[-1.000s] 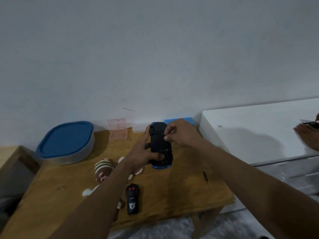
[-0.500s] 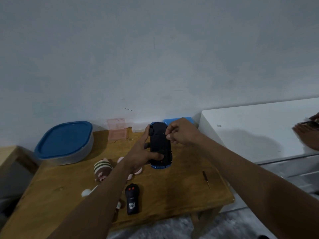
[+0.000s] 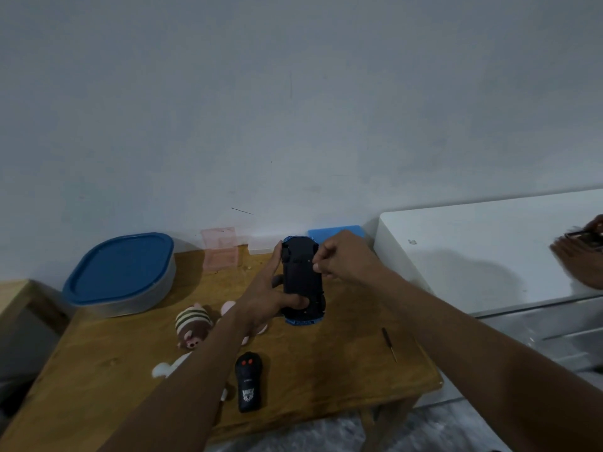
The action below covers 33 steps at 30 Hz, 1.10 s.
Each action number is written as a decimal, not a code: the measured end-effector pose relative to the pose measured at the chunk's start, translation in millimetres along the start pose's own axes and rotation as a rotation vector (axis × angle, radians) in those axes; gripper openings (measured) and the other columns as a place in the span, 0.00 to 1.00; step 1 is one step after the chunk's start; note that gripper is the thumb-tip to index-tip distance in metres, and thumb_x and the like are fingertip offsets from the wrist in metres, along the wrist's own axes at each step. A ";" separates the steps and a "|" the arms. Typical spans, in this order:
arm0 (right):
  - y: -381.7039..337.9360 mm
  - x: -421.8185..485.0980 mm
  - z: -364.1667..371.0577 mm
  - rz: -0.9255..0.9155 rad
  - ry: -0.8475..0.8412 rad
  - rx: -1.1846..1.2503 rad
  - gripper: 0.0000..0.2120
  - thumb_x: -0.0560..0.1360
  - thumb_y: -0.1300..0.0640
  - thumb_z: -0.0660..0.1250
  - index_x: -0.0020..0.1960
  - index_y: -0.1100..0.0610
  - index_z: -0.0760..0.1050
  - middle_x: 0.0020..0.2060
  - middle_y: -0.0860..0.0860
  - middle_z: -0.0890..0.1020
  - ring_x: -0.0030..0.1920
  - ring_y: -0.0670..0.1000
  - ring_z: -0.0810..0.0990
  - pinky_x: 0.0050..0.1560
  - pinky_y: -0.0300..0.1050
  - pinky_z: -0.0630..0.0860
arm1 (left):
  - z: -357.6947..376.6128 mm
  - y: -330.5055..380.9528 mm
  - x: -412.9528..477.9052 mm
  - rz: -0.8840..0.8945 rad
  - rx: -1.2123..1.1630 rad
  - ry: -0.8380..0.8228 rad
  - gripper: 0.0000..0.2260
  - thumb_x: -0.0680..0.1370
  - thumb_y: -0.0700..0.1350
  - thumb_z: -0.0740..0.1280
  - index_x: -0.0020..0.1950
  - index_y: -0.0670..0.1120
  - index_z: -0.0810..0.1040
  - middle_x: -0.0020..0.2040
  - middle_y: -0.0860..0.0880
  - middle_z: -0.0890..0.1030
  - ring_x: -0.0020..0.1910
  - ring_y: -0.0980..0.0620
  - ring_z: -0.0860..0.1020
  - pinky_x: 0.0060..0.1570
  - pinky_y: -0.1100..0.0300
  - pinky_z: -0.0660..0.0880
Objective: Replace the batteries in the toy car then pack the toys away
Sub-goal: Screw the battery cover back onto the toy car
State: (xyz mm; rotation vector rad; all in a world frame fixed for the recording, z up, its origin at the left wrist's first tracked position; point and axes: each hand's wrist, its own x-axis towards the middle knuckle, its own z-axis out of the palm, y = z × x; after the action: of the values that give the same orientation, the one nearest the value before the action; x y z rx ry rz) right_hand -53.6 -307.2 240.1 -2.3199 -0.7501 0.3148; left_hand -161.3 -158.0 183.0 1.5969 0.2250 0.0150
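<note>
The blue toy car (image 3: pixel 301 282) is held upside down above the wooden table (image 3: pixel 326 380), its black underside facing me. My left hand (image 3: pixel 266 295) grips it from the left, thumb across the lower underside. My right hand (image 3: pixel 339 257) is at the car's upper right edge, fingertips pinched together against the underside; whether they hold something small I cannot tell. A black remote control (image 3: pixel 249 381) with two red buttons lies on the table near me. A small screwdriver (image 3: pixel 389 344) lies to the right.
A grey tub with a blue lid (image 3: pixel 120 274) stands back left. Plush toys (image 3: pixel 192 326) lie under my left forearm. A pink clear box (image 3: pixel 220 252) and a blue box (image 3: pixel 336 232) sit by the wall. A white cabinet (image 3: pixel 489 249) is on the right, another person's hand (image 3: pixel 584 256) over it.
My right hand has shifted slightly right, from over the car's top to its upper right edge. The left hand keeps the same hold on the car.
</note>
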 end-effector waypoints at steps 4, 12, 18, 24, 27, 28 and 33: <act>-4.8 -4.7 6.7 -0.035 0.078 -0.114 0.06 0.73 0.55 0.72 0.48 0.57 0.84 0.43 0.49 0.85 0.31 0.39 0.74 0.29 0.25 0.67 | 1.8 1.9 -0.8 0.007 -0.027 0.018 0.48 0.65 0.31 0.75 0.69 0.72 0.57 0.62 0.48 0.77 0.63 0.45 0.75 0.55 0.42 0.78; -7.7 -1.7 23.7 -0.039 0.161 -0.198 0.11 0.69 0.52 0.75 0.47 0.55 0.80 0.42 0.51 0.82 0.40 0.48 0.80 0.40 0.38 0.74 | 6.3 5.0 -2.9 -0.034 -0.033 0.056 0.51 0.68 0.28 0.73 0.77 0.63 0.52 0.61 0.49 0.76 0.59 0.48 0.77 0.57 0.39 0.76; -10.4 -3.6 27.9 -0.122 0.143 -0.196 0.15 0.71 0.57 0.73 0.57 0.54 0.79 0.50 0.53 0.83 0.48 0.50 0.80 0.48 0.40 0.75 | 6.6 9.4 -6.0 -0.042 -0.022 0.070 0.51 0.68 0.27 0.73 0.77 0.63 0.51 0.60 0.50 0.76 0.58 0.50 0.77 0.56 0.43 0.78; -13.4 -1.1 28.8 -0.154 0.114 -0.227 0.16 0.71 0.59 0.73 0.59 0.53 0.79 0.54 0.53 0.83 0.52 0.51 0.81 0.52 0.41 0.76 | 7.1 8.8 -3.6 -0.047 -0.007 0.084 0.51 0.67 0.26 0.73 0.77 0.61 0.52 0.59 0.49 0.76 0.57 0.52 0.77 0.55 0.44 0.79; -14.2 -0.7 28.4 -0.212 0.071 -0.273 0.17 0.72 0.59 0.71 0.61 0.52 0.79 0.55 0.55 0.81 0.53 0.53 0.79 0.55 0.44 0.76 | 6.2 8.2 -3.4 -0.058 -0.009 0.081 0.51 0.66 0.26 0.73 0.76 0.63 0.54 0.60 0.47 0.76 0.58 0.46 0.77 0.56 0.41 0.78; -14.3 -0.9 27.7 -0.233 0.058 -0.300 0.17 0.73 0.59 0.70 0.62 0.52 0.78 0.55 0.55 0.80 0.53 0.54 0.78 0.55 0.44 0.75 | 5.9 8.0 -3.2 -0.060 -0.016 0.080 0.51 0.66 0.26 0.73 0.75 0.64 0.55 0.60 0.46 0.76 0.58 0.45 0.77 0.56 0.40 0.78; -15.6 -3.1 24.9 -0.303 0.050 -0.369 0.17 0.76 0.55 0.65 0.65 0.52 0.76 0.57 0.53 0.79 0.54 0.53 0.78 0.55 0.44 0.74 | 4.6 9.4 -3.9 -0.066 -0.069 0.071 0.45 0.66 0.25 0.72 0.61 0.73 0.63 0.59 0.45 0.77 0.58 0.41 0.77 0.56 0.39 0.77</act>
State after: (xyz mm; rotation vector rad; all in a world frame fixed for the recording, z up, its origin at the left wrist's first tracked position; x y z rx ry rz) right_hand -72.9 -286.4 232.0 -2.4884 -1.1998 -0.0215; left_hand -163.2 -163.4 192.7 1.5209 0.3288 0.0286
